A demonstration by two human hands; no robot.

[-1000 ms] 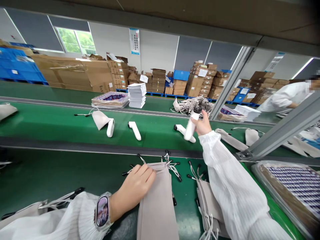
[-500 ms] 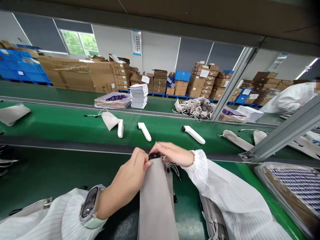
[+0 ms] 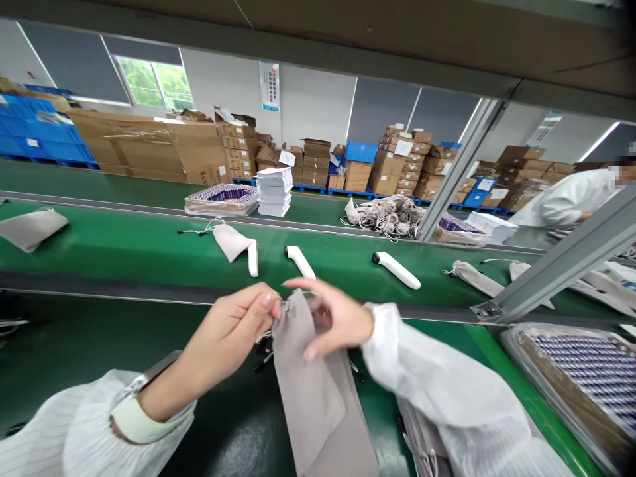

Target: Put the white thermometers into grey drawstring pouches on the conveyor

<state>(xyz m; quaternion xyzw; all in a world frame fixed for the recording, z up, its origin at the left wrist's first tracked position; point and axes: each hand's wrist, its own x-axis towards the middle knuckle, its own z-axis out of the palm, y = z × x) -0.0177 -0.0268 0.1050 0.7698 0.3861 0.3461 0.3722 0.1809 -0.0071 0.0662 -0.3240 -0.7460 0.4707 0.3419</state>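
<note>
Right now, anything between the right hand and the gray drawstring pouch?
Nothing visible. The right hand is open at the upper part of the gray drawstring pouch; the left hand pinches its gathered top from the other side.

This is a factory packing line. A long green conveyor belt (image 3: 149, 245) carries white devices (image 3: 396, 270), with stacked cardboard boxes (image 3: 392, 162) along the wall.

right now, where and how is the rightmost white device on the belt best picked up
I'd pinch the white device across its long, slim handle, coming from above on the right: it lies flat, black end to the left, handle slanting nearer and rightward, with nothing over it.
</note>
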